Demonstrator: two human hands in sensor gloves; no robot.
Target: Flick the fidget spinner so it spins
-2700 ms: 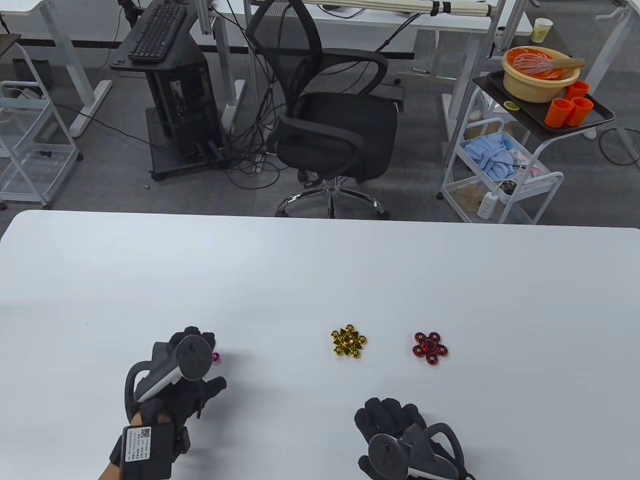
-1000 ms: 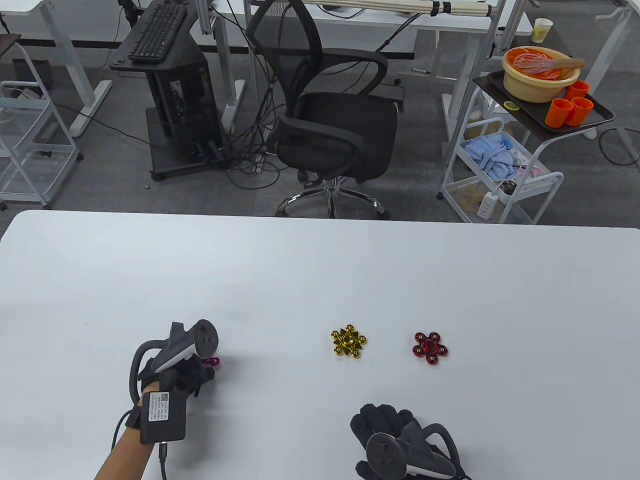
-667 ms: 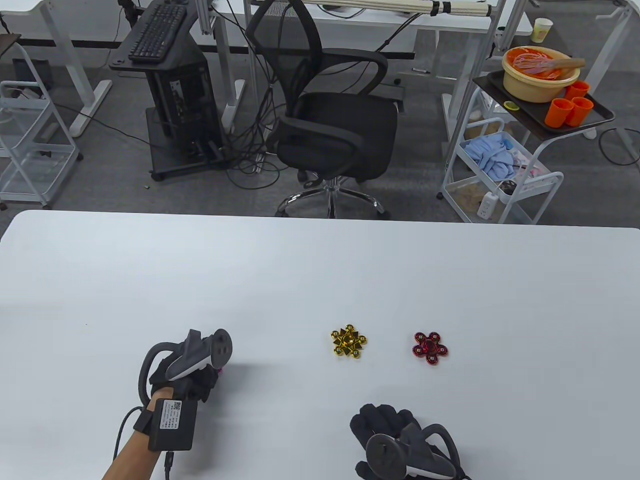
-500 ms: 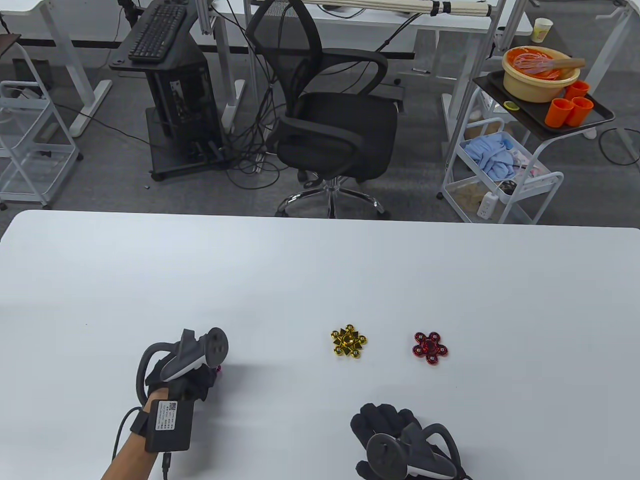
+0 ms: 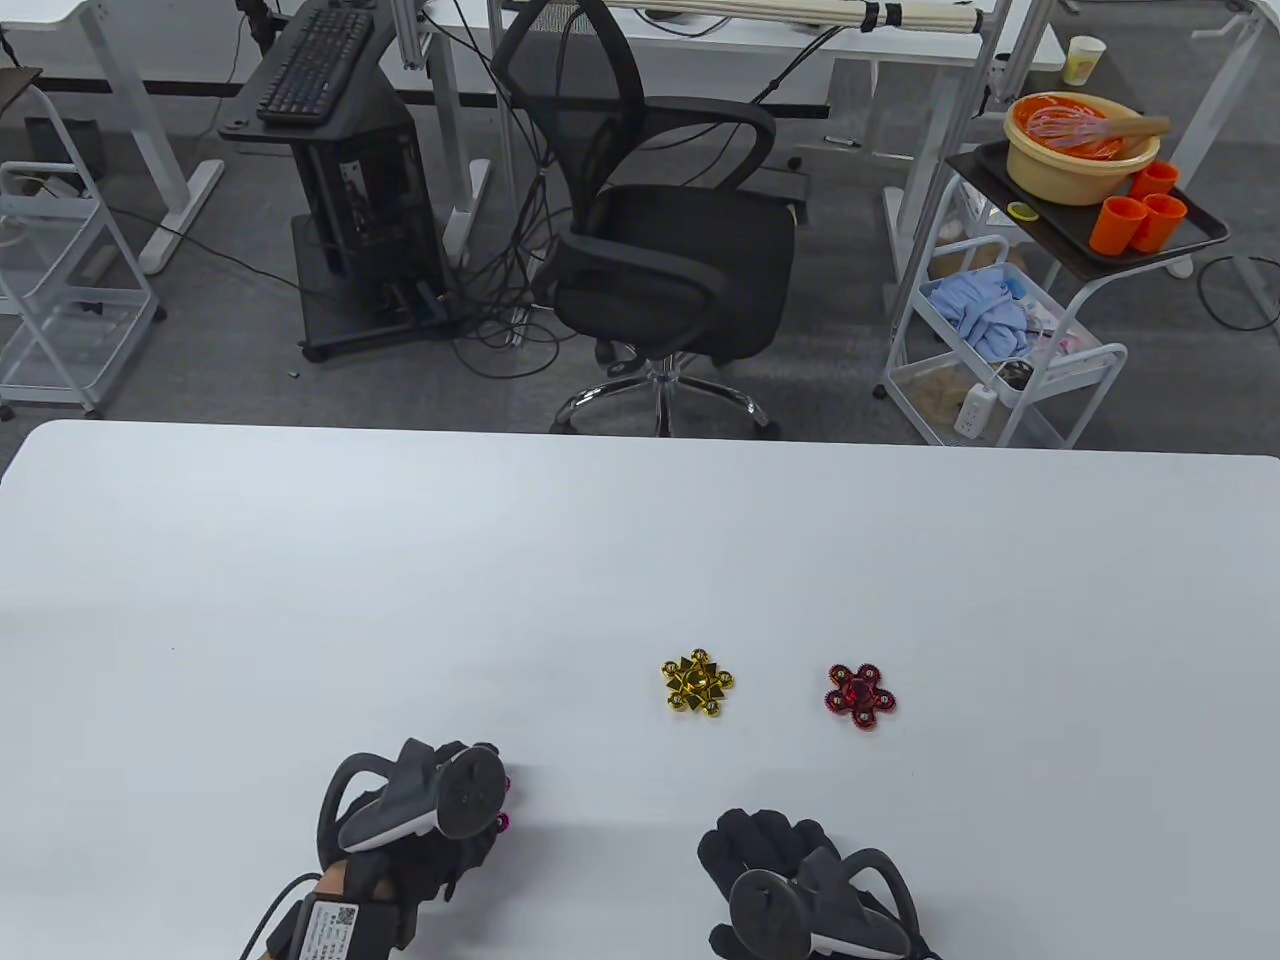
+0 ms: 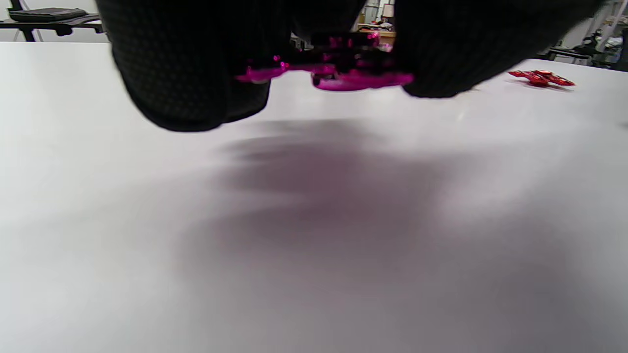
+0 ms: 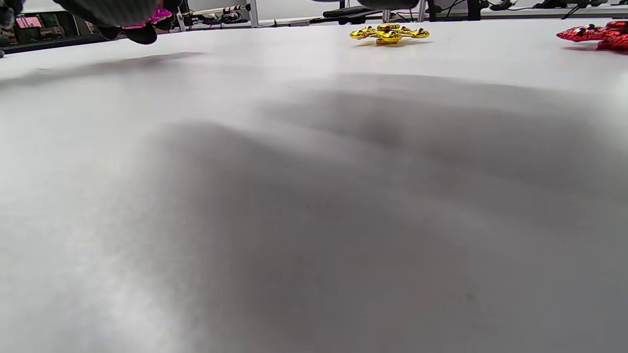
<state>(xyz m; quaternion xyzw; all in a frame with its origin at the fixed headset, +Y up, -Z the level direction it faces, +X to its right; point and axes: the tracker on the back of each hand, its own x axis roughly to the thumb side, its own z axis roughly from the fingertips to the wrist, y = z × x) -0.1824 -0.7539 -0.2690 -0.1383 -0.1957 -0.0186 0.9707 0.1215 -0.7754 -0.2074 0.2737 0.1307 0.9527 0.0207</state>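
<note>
Fingers (image 6: 186, 73) of the left hand (image 5: 420, 830) pinch the magenta fidget spinner (image 6: 338, 68) above the table (image 5: 640, 540); it looks light, rigid and slippery, best held at its hub, while the right hand (image 5: 790, 880) at 3 o'clock rests relaxed.

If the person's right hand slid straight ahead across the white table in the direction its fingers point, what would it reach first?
Probably the gold flower-shaped fidget spinner. The right hand lies flat near the table's front edge, fingers pointing away and slightly left. The red fidget spinner lies off to the right of that line, though the exact heading is uncertain.
</note>
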